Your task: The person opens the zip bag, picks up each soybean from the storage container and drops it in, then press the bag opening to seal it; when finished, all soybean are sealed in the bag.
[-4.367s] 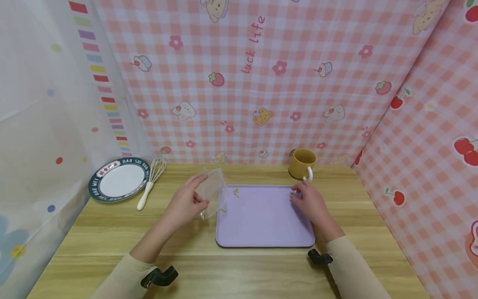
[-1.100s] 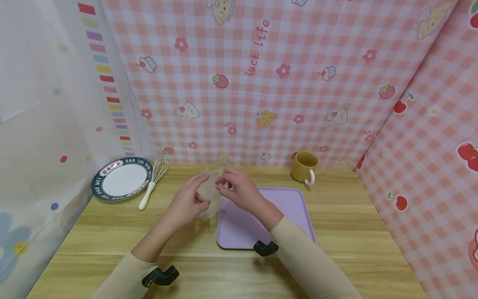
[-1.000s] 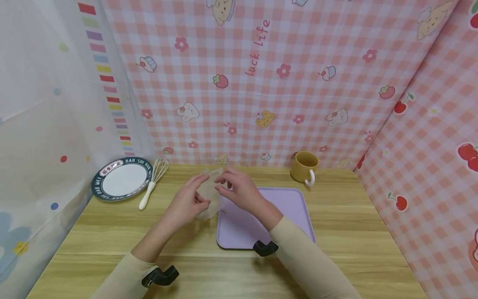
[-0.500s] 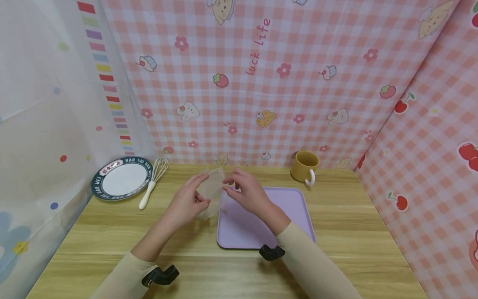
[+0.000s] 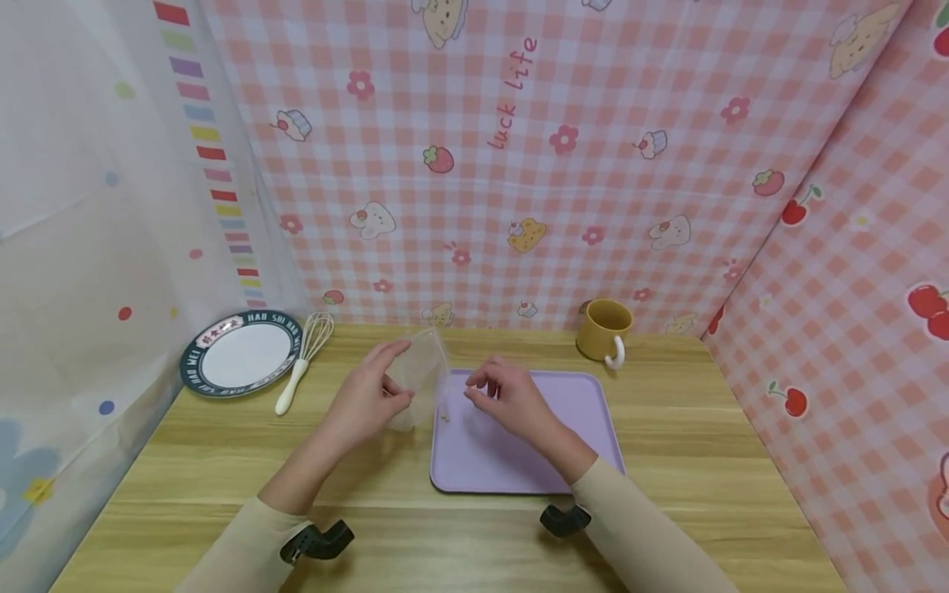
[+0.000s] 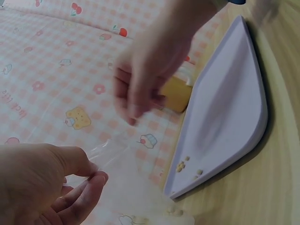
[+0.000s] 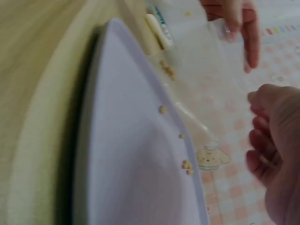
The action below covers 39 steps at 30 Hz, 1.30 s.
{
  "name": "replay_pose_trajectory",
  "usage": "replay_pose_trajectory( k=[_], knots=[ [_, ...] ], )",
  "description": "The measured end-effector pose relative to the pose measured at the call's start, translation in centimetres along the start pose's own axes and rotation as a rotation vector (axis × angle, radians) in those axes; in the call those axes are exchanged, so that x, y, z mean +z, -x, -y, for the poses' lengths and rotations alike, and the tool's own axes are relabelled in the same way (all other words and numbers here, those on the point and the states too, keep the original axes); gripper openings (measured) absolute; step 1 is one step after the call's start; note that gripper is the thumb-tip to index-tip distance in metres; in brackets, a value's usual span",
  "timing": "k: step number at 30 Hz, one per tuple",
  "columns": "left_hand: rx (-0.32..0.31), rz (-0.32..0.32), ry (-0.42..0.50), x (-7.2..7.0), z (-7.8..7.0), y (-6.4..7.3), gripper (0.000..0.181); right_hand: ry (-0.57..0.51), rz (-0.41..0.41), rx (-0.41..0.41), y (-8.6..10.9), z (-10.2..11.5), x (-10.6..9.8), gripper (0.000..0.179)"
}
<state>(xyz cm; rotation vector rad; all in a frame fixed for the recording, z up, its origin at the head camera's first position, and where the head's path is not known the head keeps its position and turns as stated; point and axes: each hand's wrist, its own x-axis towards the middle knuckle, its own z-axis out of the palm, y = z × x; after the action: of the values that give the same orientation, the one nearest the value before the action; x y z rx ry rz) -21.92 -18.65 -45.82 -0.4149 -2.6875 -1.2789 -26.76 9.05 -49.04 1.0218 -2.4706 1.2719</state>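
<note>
My left hand (image 5: pixel 363 399) pinches a clear plastic bag (image 5: pixel 426 371) between thumb and fingers, at the left edge of a lilac tray (image 5: pixel 463 469). Low in the bag lie several small yellow beans (image 7: pixel 167 70), seen in the right wrist view. Over the tray's left half hovers my right hand (image 5: pixel 519 403), fingers loosely curled, with nothing visible between them. Its fingertips are apart from the bag in the head view. Several loose beans (image 7: pixel 186 165) sit along the tray's edge in the right wrist view. In the head view the right hand hides part of the tray.
Behind the tray's right corner stands a mustard mug (image 5: pixel 604 329) with a white handle. At the far left are a white plate (image 5: pixel 248 358) with a dark patterned rim and a whisk (image 5: pixel 300 375) beside it. A checked cloth (image 5: pixel 482 189) hangs behind the wooden table (image 5: pixel 415 535).
My right hand went from the tray's right edge to the bag, then drew back rightward and nearer over the tray. The left hand keeps its hold on the bag, tilting slightly.
</note>
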Motion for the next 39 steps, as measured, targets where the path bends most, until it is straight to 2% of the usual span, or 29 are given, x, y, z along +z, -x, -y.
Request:
replay_pose_trajectory(
  k=[3,6,14,21,27,39],
  knots=[
    [-0.008,-0.003,-0.001,-0.2,-0.1,-0.2,0.082,0.007,0.090,0.054,0.3,0.0,0.7,0.010],
    [-0.004,-0.013,0.003,-0.5,-0.2,-0.5,0.081,0.029,0.161,0.076,0.3,0.0,1.4,0.012],
    [-0.003,-0.032,0.003,-0.9,0.3,-0.9,0.080,0.110,0.263,0.112,0.1,-0.9,3.7,0.012],
    [-0.004,-0.040,0.015,-0.9,0.5,-0.9,0.081,0.172,0.286,0.120,0.2,-1.1,4.7,0.012],
    [0.013,-0.057,0.011,-0.8,0.6,-0.9,0.080,0.192,0.259,0.140,0.0,-1.2,5.1,0.009],
    [0.004,-0.038,0.035,-0.6,0.9,-0.9,0.080,0.222,0.242,0.191,0.0,-0.9,5.4,0.007]
  ],
)
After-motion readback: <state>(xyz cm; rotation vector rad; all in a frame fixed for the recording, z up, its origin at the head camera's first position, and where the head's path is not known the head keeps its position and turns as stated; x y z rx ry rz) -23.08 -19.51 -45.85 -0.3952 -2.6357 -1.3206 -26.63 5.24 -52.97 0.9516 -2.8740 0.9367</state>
